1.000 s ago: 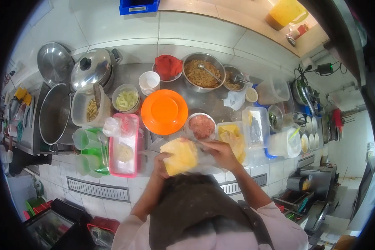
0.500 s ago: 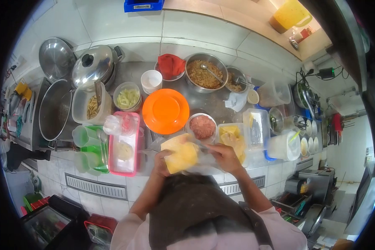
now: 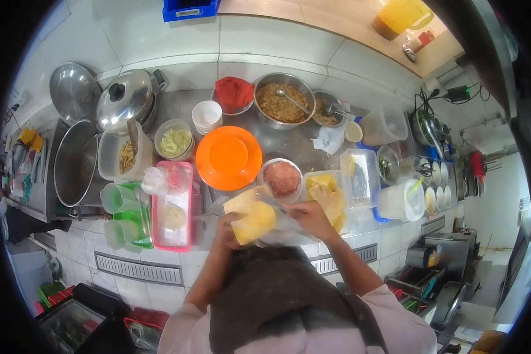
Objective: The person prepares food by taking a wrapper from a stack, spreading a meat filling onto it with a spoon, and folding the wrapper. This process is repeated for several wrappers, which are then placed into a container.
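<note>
A stack of thin yellow sheets (image 3: 255, 222), like wonton wrappers, is gripped along its left edge by my left hand (image 3: 226, 229). Clear plastic (image 3: 286, 224) lies around the stack and stretches to the right. My right hand (image 3: 312, 217) is closed in a pinch on that plastic, near a round tub of minced meat (image 3: 282, 178). Just right of the tub stands a plastic container with more yellow sheets (image 3: 326, 197), partly behind my right hand. A stack of orange plates (image 3: 229, 157) sits beyond the wrappers.
Left stand a pink tray (image 3: 170, 231), green cups (image 3: 121, 200), a tub of cut green vegetable (image 3: 174, 140) and a large pot (image 3: 74, 165). A steel bowl of cooked filling (image 3: 284, 101) and white cups (image 3: 207, 115) are farther back. Right is a clear container (image 3: 360, 180).
My right hand has shifted slightly right and down, and the plastic between the hands looks more stretched out. The left hand keeps hold of the stack. The view has moved slightly.
</note>
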A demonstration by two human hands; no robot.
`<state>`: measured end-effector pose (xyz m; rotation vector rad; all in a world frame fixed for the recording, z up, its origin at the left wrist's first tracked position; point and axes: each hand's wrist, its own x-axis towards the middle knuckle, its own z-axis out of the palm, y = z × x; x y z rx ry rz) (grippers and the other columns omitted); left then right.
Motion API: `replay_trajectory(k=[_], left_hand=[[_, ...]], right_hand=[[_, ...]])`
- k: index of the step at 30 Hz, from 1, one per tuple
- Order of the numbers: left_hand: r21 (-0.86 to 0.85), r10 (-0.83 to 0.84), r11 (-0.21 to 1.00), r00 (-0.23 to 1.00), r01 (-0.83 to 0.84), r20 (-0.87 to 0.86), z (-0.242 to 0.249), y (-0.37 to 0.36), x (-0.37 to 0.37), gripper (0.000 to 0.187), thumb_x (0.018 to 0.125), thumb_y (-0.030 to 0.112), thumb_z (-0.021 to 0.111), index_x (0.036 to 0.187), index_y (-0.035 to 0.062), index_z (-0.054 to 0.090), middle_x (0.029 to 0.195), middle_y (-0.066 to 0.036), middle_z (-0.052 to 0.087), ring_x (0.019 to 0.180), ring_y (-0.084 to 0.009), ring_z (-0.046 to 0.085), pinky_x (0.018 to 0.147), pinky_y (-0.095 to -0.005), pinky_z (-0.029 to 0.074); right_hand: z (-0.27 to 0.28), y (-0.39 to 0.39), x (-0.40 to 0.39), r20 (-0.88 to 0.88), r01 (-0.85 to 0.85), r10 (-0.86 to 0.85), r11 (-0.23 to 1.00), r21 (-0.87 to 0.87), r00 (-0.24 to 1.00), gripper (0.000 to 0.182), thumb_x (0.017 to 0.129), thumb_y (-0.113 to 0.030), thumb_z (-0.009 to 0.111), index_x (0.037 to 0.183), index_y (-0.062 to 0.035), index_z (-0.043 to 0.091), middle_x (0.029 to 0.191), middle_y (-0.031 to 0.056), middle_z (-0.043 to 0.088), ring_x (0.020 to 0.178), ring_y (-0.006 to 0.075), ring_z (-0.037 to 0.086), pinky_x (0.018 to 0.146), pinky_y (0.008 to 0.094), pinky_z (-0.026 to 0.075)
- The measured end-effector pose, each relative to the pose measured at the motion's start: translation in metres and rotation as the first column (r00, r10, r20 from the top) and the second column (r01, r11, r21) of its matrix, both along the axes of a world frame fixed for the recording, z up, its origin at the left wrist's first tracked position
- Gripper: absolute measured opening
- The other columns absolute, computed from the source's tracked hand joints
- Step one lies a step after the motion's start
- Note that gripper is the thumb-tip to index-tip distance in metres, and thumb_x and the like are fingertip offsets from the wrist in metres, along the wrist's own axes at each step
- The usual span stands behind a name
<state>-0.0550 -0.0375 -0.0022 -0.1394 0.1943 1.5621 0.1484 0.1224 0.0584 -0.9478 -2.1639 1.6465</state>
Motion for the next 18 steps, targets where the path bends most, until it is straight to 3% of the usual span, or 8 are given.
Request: replay_trajectory(k=[3,8,11,14,15,16,17,18], left_hand=[[0.018,-0.012,1.000,1.000,0.012,0.000,-0.005,0.000,-0.002,0.056,0.088,0.017,0.057,0.136,-0.0095,0.045,0.130,-0.025,0.059,0.116,-0.0395,0.062,0.102,-0.0512,0.050],[-0.020,0.022,0.999,0.989,-0.025,-0.147,-0.033,-0.006,-0.001,0.056,0.091,0.021,0.059,0.137,-0.0068,0.045,0.130,-0.023,0.059,0.114,-0.0375,0.063,0.102,-0.0505,0.051],[-0.084,-0.017,0.996,0.996,0.010,-0.085,-0.001,0.007,0.003,0.052,0.094,0.023,0.058,0.137,-0.0024,0.047,0.126,-0.020,0.062,0.109,-0.0352,0.066,0.096,-0.0483,0.054],[-0.514,-0.238,0.857,0.865,-0.027,-0.442,-0.037,0.003,0.011,0.048,0.096,0.027,0.058,0.136,0.0020,0.048,0.122,-0.017,0.062,0.107,-0.0311,0.066,0.085,-0.0427,0.060],[-0.422,-0.128,0.891,0.799,-0.169,-0.588,-0.050,0.008,0.019,0.047,0.097,0.026,0.055,0.136,0.0011,0.049,0.123,-0.018,0.062,0.108,-0.0310,0.065,0.088,-0.0432,0.058],[-0.284,-0.113,0.951,0.718,-0.123,-0.687,-0.099,0.004,0.013,0.045,0.097,0.025,0.053,0.135,-0.0002,0.050,0.124,-0.018,0.062,0.108,-0.0320,0.065,0.092,-0.0447,0.056],[0.010,0.009,1.000,-0.101,-0.010,-0.995,-0.149,-0.003,-0.001,0.045,0.098,0.025,0.052,0.135,-0.0016,0.050,0.124,-0.019,0.061,0.107,-0.0321,0.065,0.094,-0.0455,0.055],[0.106,0.114,0.991,-0.094,0.087,-0.989,-0.148,0.001,0.000,0.045,0.098,0.025,0.052,0.135,-0.0016,0.050,0.124,-0.019,0.061,0.107,-0.0321,0.065,0.094,-0.0455,0.055]], right_hand=[[0.002,-0.007,-0.002,0.169,0.023,-0.007,0.995,-0.093,0.986,0.031,0.088,0.000,0.061,0.117,-0.0046,0.071,0.092,0.0136,0.072,0.078,0.0227,0.068,0.071,0.0283,0.051],[-0.012,-0.019,0.005,0.069,-0.124,0.105,0.743,0.657,0.992,0.024,0.093,-0.012,0.064,0.115,-0.0035,0.070,0.094,0.0150,0.068,0.086,0.0263,0.066,0.078,0.0350,0.051],[-0.024,-0.026,0.005,0.271,-0.004,-0.065,0.969,0.246,0.960,0.022,0.095,-0.017,0.063,0.112,-0.0038,0.070,0.096,0.0165,0.066,0.091,0.0269,0.064,0.081,0.0382,0.051],[-0.050,-0.033,0.011,0.228,-0.028,-0.006,0.989,0.145,0.974,0.030,0.099,-0.027,0.053,0.115,-0.0067,0.067,0.113,0.0169,0.066,0.109,0.0299,0.062,0.093,0.0404,0.048],[-0.082,-0.034,0.026,0.172,-0.176,0.102,0.845,0.504,0.980,0.031,0.100,-0.023,0.049,0.123,-0.0070,0.063,0.121,0.0156,0.064,0.115,0.0300,0.058,0.102,0.0409,0.043],[-0.085,-0.029,0.029,0.109,-0.184,0.155,0.916,0.357,0.982,0.032,0.102,-0.022,0.045,0.126,-0.0082,0.061,0.129,0.0157,0.060,0.122,0.0293,0.055,0.107,0.0406,0.039],[-0.087,-0.027,0.023,0.079,-0.061,0.055,0.995,0.074,0.995,0.035,0.104,-0.029,0.042,0.126,-0.0090,0.061,0.130,0.0139,0.059,0.124,0.0284,0.054,0.108,0.0403,0.038],[-0.071,-0.027,0.019,0.212,-0.080,0.074,0.997,0.020,0.974,0.039,0.105,-0.032,0.042,0.132,-0.0105,0.059,0.134,0.0112,0.059,0.124,0.0275,0.054,0.107,0.0407,0.039]])
